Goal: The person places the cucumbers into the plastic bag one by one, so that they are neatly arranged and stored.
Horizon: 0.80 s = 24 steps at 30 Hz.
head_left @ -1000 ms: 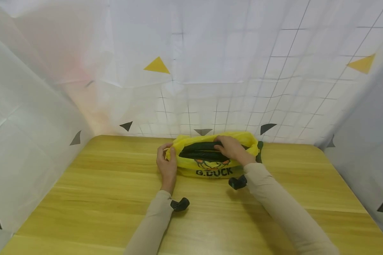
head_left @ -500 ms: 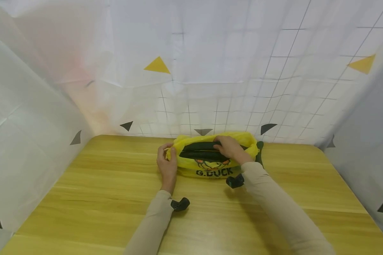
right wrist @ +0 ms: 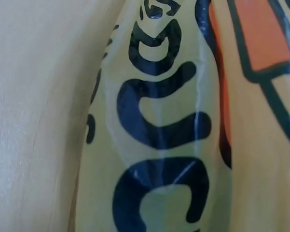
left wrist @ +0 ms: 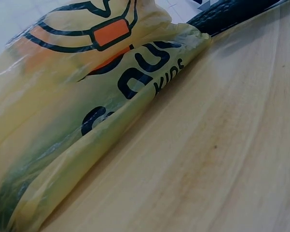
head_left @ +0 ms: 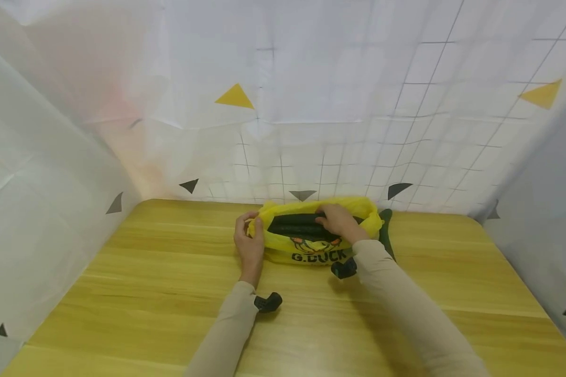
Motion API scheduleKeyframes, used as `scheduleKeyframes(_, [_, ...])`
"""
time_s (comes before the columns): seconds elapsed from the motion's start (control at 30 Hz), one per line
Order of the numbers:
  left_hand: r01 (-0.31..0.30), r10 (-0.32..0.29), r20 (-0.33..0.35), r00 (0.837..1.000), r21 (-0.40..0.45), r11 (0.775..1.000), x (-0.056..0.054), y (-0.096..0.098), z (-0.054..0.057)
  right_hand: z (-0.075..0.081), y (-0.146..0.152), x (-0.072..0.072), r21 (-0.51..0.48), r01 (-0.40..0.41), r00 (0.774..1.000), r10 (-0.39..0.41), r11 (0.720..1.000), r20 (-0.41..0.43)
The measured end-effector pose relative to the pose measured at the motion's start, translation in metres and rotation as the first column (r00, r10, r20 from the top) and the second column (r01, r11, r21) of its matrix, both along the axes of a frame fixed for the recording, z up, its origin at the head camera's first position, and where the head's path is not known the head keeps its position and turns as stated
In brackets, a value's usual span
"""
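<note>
A yellow plastic bag printed "G.DUCK" lies on the table at the back, its mouth open upward. Dark green cucumbers lie lengthwise inside it. My left hand holds the bag's left rim, thumb on the near side. My right hand reaches into the mouth and grips a cucumber, its fingertips partly hidden. Another cucumber lies on the table beyond the bag's right end. The bag's printed front fills much of the left wrist view; the right wrist view also shows the bag close up, with no hand visible.
The wooden table extends in front of and beside the bag. A white sheet with grid lines and triangles hangs close behind it. Black devices, including one on the left wrist, stick out from both wrists.
The cucumber under my right hand has sunk slightly and sits closer against the one beside it. More of the outer cucumber shows as my right forearm shifts left. My left hand keeps its hold.
</note>
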<state>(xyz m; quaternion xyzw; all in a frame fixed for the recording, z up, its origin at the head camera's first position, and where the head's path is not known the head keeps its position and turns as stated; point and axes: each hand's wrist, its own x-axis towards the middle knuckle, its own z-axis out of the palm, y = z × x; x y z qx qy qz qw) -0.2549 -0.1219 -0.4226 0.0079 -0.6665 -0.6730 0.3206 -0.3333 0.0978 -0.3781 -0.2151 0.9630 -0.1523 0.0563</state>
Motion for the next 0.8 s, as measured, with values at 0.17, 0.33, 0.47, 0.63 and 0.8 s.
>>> scheduleKeyframes(0.17, [0.002,-0.002,-0.002,1.000,-0.008,1.000,-0.0003,0.0004,0.0002,-0.0014,0.0008,-0.0008,-0.006,0.000,1.000,0.000,1.000,0.014])
scheduleKeyframes(0.33, [0.005,-0.005,0.015,1.000,-0.007,1.000,0.0001,0.0008,0.0004,-0.0024,0.0013,-0.0005,-0.015,-0.018,1.000,0.019,1.000,0.007])
scheduleKeyframes(0.47, [0.004,-0.004,0.022,1.000,-0.009,1.000,0.0009,0.0004,0.0007,-0.0032,0.0024,0.0003,-0.030,-0.032,0.999,0.032,0.999,0.005])
scheduleKeyframes(0.63, [0.016,-0.016,0.010,1.000,-0.017,1.000,0.0013,-0.0006,0.0011,-0.0035,0.0037,0.0006,-0.046,-0.036,0.999,0.036,0.998,0.011])
scheduleKeyframes(0.8, [0.028,-0.027,0.029,0.999,-0.013,1.000,0.0032,0.0000,0.0029,-0.0023,0.0045,0.0031,-0.055,-0.037,0.999,0.038,0.998,0.008])
